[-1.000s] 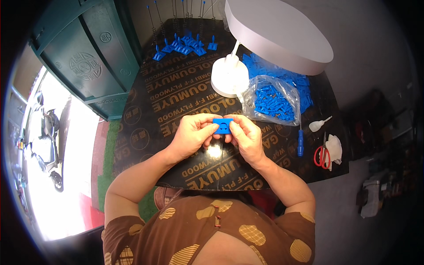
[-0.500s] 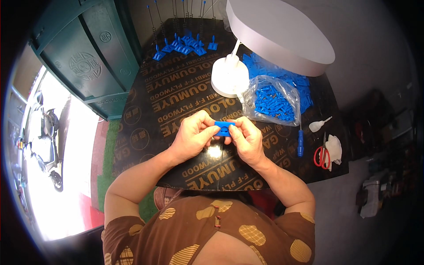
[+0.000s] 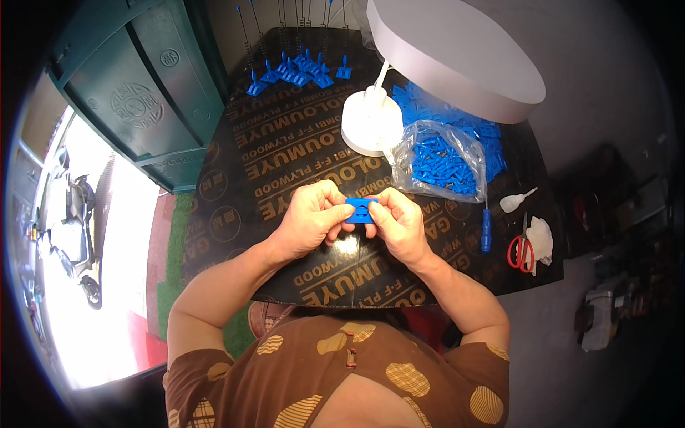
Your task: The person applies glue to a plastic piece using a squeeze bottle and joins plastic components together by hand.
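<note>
A person's left hand (image 3: 312,217) and right hand (image 3: 401,225) hold a small blue plastic plate (image 3: 362,212) at the centre of the frame, fingers (image 3: 340,214) pinching its two ends, above a dark worktop (image 3: 285,158). A clear bag (image 3: 404,165) of blue parts (image 3: 439,162) lies beside a white lamp (image 3: 457,64) at upper right, a screwdriver (image 3: 486,232) and red-handled scissors (image 3: 524,239) lie right of centre, and spring-topped blue pieces (image 3: 322,80) stand at upper left

We hold a blue rectangular piece (image 3: 362,214) lengthwise across, rounded detail mid-face, between left hand (image 3: 312,217) and right hand (image 3: 400,223)
</note>
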Demonstrator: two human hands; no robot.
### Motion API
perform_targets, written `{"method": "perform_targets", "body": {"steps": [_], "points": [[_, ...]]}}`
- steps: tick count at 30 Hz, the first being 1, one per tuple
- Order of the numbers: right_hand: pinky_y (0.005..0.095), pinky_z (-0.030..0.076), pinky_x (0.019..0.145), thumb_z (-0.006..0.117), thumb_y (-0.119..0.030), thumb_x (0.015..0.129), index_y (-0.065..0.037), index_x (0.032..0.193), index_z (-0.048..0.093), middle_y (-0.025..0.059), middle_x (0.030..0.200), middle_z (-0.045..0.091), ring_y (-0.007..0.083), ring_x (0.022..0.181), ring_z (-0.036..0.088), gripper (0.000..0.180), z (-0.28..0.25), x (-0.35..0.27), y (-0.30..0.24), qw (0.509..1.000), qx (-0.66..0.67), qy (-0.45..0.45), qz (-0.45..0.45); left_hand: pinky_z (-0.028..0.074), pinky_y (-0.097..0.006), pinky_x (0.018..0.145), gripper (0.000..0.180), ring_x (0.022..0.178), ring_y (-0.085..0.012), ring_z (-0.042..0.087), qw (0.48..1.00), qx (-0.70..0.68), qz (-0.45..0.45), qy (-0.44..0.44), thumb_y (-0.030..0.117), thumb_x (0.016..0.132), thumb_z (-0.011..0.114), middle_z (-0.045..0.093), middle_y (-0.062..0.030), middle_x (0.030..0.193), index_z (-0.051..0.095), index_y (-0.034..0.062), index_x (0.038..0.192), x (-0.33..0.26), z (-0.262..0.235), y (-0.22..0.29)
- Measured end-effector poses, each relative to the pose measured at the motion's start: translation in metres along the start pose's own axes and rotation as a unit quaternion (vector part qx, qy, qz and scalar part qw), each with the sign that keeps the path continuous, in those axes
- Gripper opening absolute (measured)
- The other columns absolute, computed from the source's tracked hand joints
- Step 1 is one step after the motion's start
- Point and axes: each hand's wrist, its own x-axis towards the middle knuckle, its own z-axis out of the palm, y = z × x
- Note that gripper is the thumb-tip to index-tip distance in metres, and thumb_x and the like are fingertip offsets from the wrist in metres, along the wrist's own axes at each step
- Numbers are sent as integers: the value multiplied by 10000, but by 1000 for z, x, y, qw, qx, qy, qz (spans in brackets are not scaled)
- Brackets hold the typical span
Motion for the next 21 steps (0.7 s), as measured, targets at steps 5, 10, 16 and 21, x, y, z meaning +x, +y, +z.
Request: {"method": "perform_targets", "body": {"steps": [5,10,16,21], "points": [[181,417,533,527,-92,963,42,949,574,24,670,600,32,581,519,143,0,1,0,999,39,-9,14,421,-176,405,109,473,-63,525,1000,-12,-1,-4,64,911,616,640,-109,710,538,-6,882,0,-1,-2],[178,420,541,530,-88,961,39,940,575,28,674,602,36,583,526,137,-1,0,-8,998,39,-23,33,424,-176,404,113,472,-63,527,1000,-19,-10,-9,64,911,614,641,-111,710,532,-8,879,0,-1,0],[174,385,476,525,-128,975,44,979,562,26,653,585,31,531,475,176,-1,3,-9,995,57,-21,85,437,-182,407,138,471,-74,535,999,-31,-15,-7,101,929,595,638,-117,711,526,-7,876,4,-2,-6],[178,383,448,519,-174,992,61,1004,547,51,655,581,45,499,457,237,0,6,-1,989,131,-7,67,463,-200,419,199,478,-93,552,990,-139,-21,8,183,980,511,636,-121,718,526,-7,922,7,-4,-9]]}}
